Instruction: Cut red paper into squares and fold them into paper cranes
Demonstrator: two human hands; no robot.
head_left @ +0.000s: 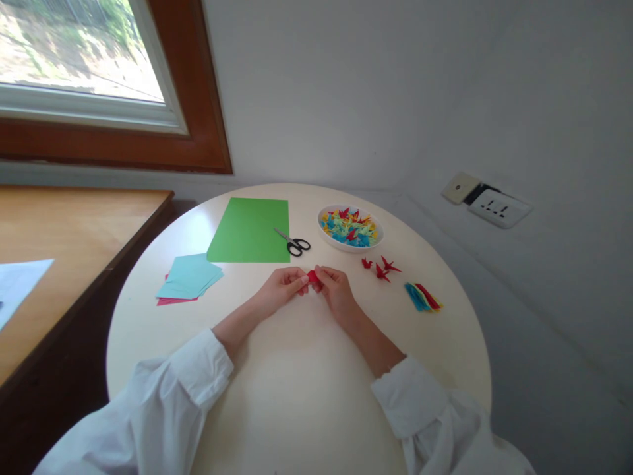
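Between my two hands is a small piece of red folded paper [313,277], partly hidden by the fingers. My left hand [284,287] pinches it from the left with thumb and fingertips. From the right, my right hand [335,290] grips the same paper. Black-handled scissors [297,246] lie just beyond my hands, their blades resting on a green sheet [252,231]. To the right of my right hand sit three small red paper cranes [382,272].
A white dish [351,248] of colourful paper cranes stands at the back right. Colourful paper strips [423,297] lie near the right edge of the round table [291,396]. Light blue paper squares [190,277] cover red ones at left. Beyond is a wooden desk [74,224].
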